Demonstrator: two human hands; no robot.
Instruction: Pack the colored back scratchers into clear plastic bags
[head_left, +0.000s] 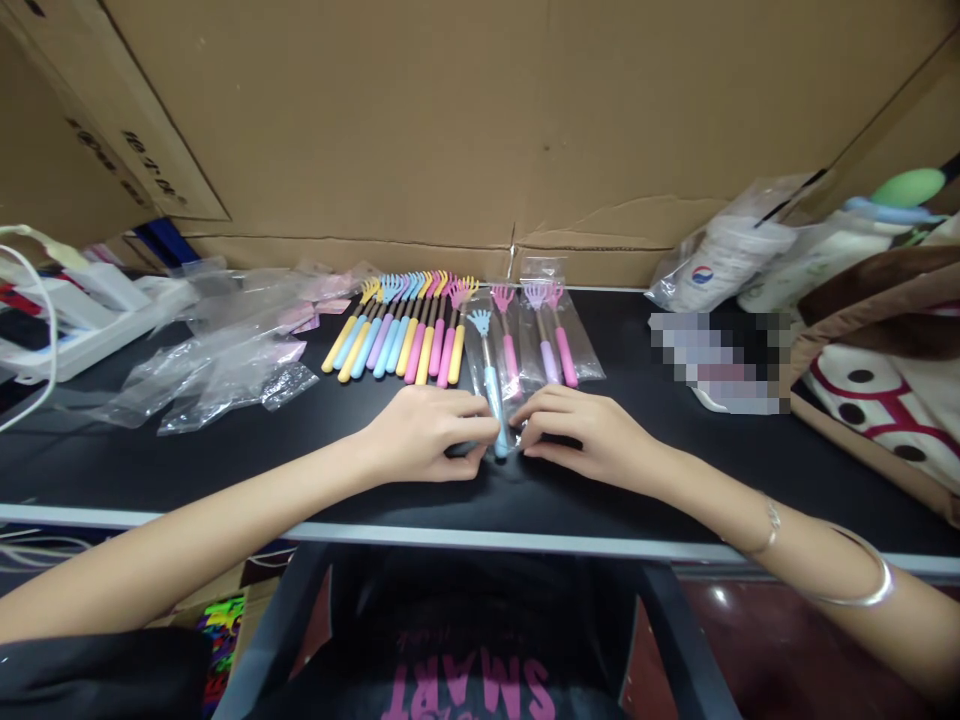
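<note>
A light-blue back scratcher (492, 385) lies in a clear plastic bag in front of me, its small hand-shaped head pointing away. My left hand (435, 435) is closed at its left side, fingertips against the handle's lower part. From the right, my right hand (581, 430) pinches the edge of the clear plastic bag (514, 438) near the handle's end. Just beyond my hands lie bagged back scratchers, a lilac one (545, 345) and pink ones. To their left, a row of loose back scratchers (401, 335) in yellow, blue, lilac and pink lies side by side.
Empty clear bags (225, 330) are heaped at left, beside a white power strip (97, 320) with cables. At right are a bagged cup (724, 265), a blurred-out item (720, 360) and a patterned cloth bag (870, 400). A cardboard wall (450, 120) closes off the black table's back.
</note>
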